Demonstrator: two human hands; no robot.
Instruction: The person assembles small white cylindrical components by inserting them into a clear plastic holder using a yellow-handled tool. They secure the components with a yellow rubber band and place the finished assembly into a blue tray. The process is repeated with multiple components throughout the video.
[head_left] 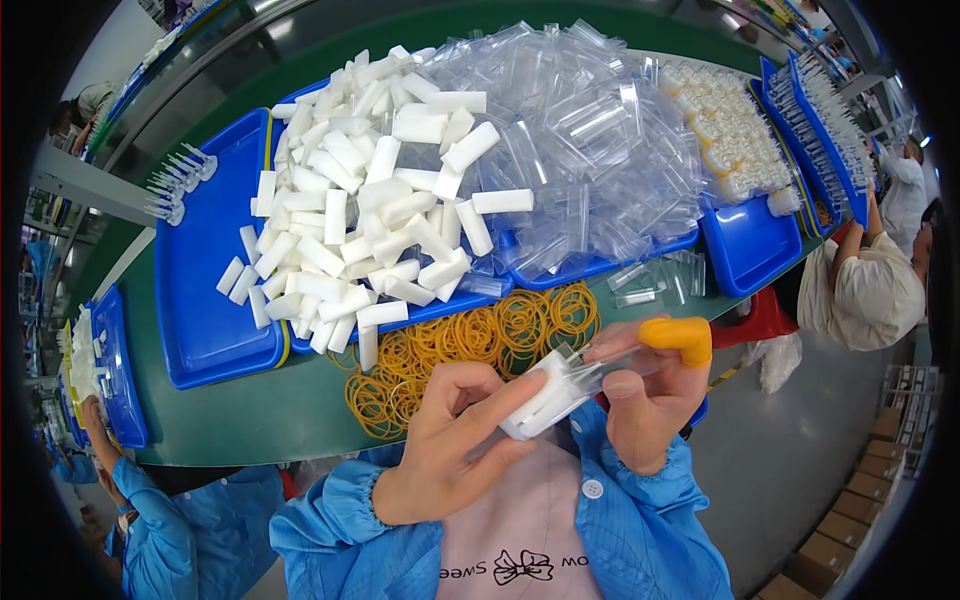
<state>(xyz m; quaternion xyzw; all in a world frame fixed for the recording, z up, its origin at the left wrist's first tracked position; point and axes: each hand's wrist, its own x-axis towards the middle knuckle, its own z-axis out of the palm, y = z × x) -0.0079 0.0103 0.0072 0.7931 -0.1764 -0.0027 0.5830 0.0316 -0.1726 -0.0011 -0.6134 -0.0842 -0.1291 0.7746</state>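
Close to my body, my left hand [445,440] is closed around a bundle of white foam blocks [540,402] with clear plastic about them. My right hand [655,395], a yellow finger cot [680,338] on one finger, pinches a clear plastic piece [592,378] at the bundle's right end. Whether that piece surrounds the foam or only touches it, I cannot tell. Just beyond my hands lies a spread of yellow rubber bands [470,345]. Farther off rise a heap of white foam blocks [350,220] and a heap of clear plastic sleeves [590,130].
A blue tray [215,290] with small white-stemmed parts [180,180] stands at left. On the right are a smaller blue tray [750,250], rows of clear-and-white parts [725,130] and stacked, filled blue trays [815,130]. Co-workers sit on both sides; cartons [850,520] line the floor.
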